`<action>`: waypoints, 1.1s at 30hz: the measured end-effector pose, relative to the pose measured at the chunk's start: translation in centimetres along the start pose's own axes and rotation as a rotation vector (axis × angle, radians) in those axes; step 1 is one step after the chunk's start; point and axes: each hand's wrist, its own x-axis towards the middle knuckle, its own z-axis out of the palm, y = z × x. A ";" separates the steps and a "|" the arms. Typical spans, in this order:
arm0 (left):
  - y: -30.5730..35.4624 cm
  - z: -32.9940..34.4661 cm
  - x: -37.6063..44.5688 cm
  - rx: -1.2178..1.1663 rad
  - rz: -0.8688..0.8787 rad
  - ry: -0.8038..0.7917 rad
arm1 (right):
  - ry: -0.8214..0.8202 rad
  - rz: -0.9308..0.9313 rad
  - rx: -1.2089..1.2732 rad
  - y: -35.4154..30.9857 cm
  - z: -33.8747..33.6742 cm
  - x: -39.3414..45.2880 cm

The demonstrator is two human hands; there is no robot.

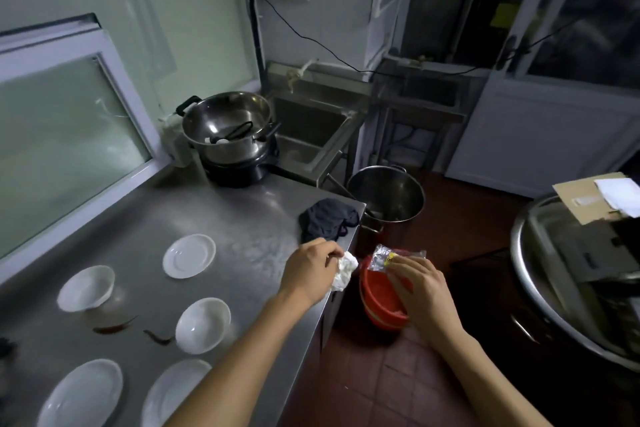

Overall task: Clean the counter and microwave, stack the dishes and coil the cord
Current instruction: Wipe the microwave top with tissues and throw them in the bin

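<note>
My left hand (310,270) grips a crumpled white tissue (344,270) at the right edge of the steel counter (242,218). My right hand (420,291) pinches a clear plastic wrapper (384,258) with a yellow mark, over a red bucket (379,298) on the floor. On the counter lie a small white plate (188,255), two white bowls (86,288) (202,325) and two larger plates (81,395) (169,392). Two brown sauce smears (116,325) (159,337) stain the steel between the bowls. A dark cloth (327,218) lies bunched near the counter's corner.
A steel pot (227,125) with utensils sits on a black cooker at the counter's back. Behind it is a sink (311,128). A tall steel stockpot (388,194) stands on the red tile floor beside the counter. A large steel basin (540,291) holding cardboard is at right.
</note>
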 end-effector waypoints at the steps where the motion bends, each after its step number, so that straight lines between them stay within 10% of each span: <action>1: 0.1 0.5 0.8 -0.010 0.004 -0.016 | -0.005 0.014 -0.003 0.7 0.1 0.2; 33: 5.7 29.5 23.2 0.030 -0.191 -0.419 | -0.306 0.354 0.096 33.3 4.2 9.9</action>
